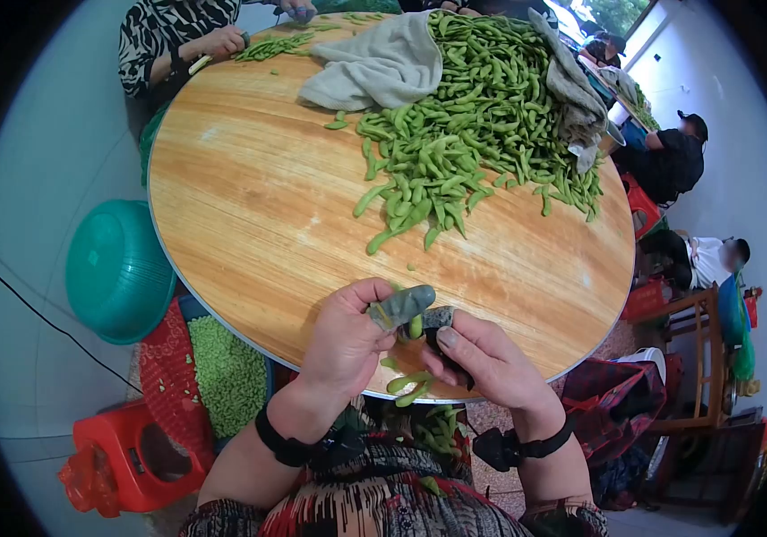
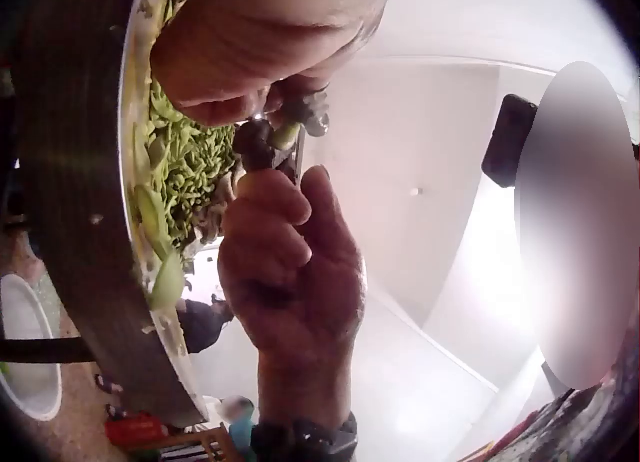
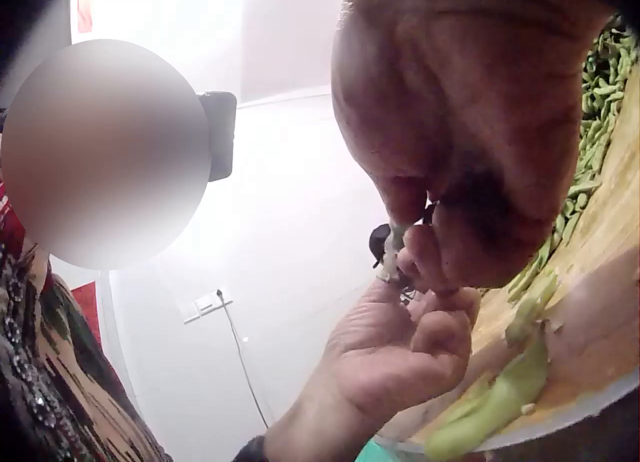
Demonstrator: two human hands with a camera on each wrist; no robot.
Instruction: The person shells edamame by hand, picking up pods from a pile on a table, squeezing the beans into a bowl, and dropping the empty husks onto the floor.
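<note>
Near the table's front edge, the left hand (image 1: 343, 336) and right hand (image 1: 495, 358) meet and pinch one green pod (image 1: 415, 327) between them. Grey covers sit on finger ends of both hands. In the left wrist view the pod (image 2: 285, 136) shows between the fingertips, with the right hand (image 2: 295, 267) below. The right wrist view has the right hand (image 3: 470, 132) above the left hand (image 3: 385, 357); its fingers largely hide the pod. Loose pods (image 1: 410, 387) lie at the table edge under the hands.
A large pile of pods (image 1: 482, 98) and grey cloths (image 1: 383, 63) cover the back of the round table (image 1: 240, 197). Shelled beans (image 1: 227, 367) fill a container below left, beside a red stool (image 1: 137, 456) and a green basin (image 1: 119, 268). Another person's hand (image 1: 222, 42) is at the far left.
</note>
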